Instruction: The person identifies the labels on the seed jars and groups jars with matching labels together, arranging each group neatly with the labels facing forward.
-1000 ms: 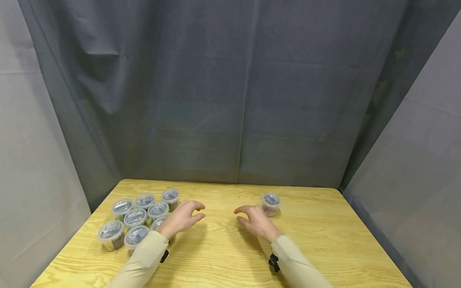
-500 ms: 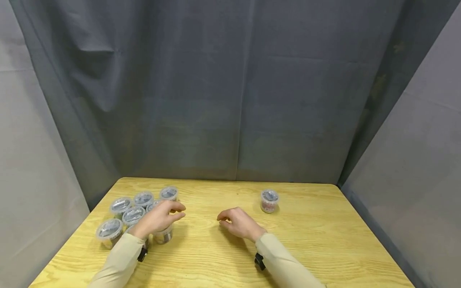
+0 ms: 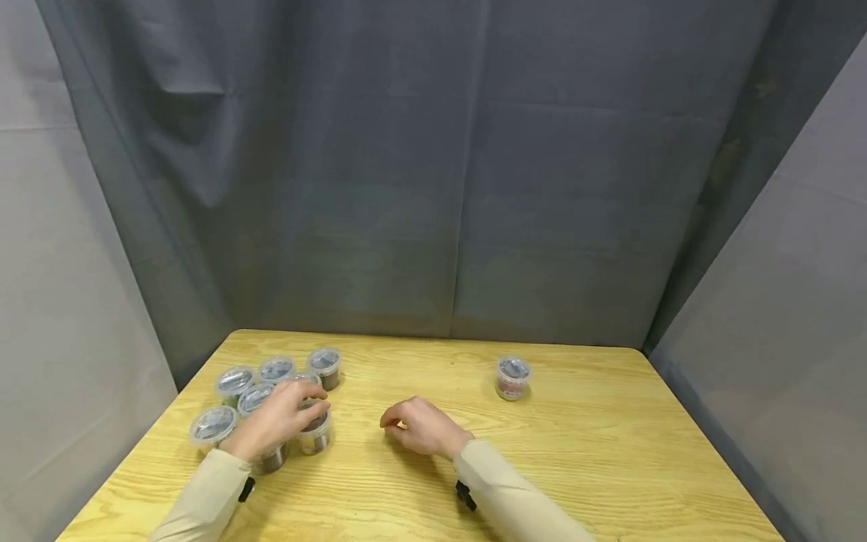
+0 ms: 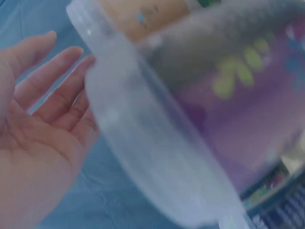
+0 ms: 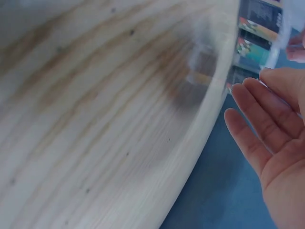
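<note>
Dark grey curtain [image 3: 379, 188] closes the rear of the head view; a pale left panel [image 3: 74, 301] and a pale right panel [image 3: 765, 339] flank it. Wood-grained tabletop [image 3: 596, 452] occupies the lower part of the frame.

At lower left of the head view, a group of clear lidded tubs [image 3: 256, 397] stands upright on the tabletop. The left hand [image 3: 278, 415] is positioned over this group, back toward the camera, thumb and fingertips by the near right tub [image 3: 314, 439]. Contact cannot be determined. The left wrist view supplies the palm side: fingers extended and slightly spread, tips at the edge of a large translucent lid [image 4: 157, 138]. It also resolves purple and yellow-green colouring on the tub below that lid; the head view does not show this detail.

At lower centre of the head view, the right hand [image 3: 423, 427] is held over the tabletop, fingers apparently bent. The right wrist view shows them nearly straight, the outermost set slightly apart, the others close together. That view adds printed labels [image 5: 257, 19] at its upper right.

Right of centre in the head view, a single tub [image 3: 512, 379] with reddish contents stands upright, well apart from the group.
</note>
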Available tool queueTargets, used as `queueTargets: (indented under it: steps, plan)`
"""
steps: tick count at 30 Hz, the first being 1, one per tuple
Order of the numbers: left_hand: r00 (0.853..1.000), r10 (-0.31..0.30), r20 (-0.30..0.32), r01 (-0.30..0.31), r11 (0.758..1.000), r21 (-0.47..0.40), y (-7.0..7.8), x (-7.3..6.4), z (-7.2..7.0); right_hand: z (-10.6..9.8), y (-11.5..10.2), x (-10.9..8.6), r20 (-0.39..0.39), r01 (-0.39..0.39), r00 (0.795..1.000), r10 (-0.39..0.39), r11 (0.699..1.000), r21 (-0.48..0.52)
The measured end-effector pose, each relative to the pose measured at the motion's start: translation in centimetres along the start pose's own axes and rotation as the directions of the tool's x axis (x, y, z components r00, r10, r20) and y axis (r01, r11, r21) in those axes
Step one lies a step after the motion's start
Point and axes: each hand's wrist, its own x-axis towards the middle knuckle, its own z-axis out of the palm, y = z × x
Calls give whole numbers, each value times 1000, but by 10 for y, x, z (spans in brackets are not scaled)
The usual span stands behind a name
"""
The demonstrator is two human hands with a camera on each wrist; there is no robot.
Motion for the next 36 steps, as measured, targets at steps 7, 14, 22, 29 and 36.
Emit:
queueTargets:
  steps: [7,14,22,29,36]
  plan:
    - [1000,-20,11,20,1000,5,-9,-14,-11,7,-10,12,20,29,999,-28,999,-39]
    - [999,-39,28,37,998,58,-11,-15,-12,13,-19,26,-2,23,1000,-23,1000,9]
    - [995,-61,79,55,995,80,-10,-17,-13,19,-37,42,-21,35,999,-36,999,-10]
    - [993,-52,111,40,993,109,-13,-21,-12,24,-49,51,-23,77,997,-78,996,-49]
    - [995,-20,100,6,990,140,-12,-24,-10,30,-53,58,-62,71,996,-71,997,-11]
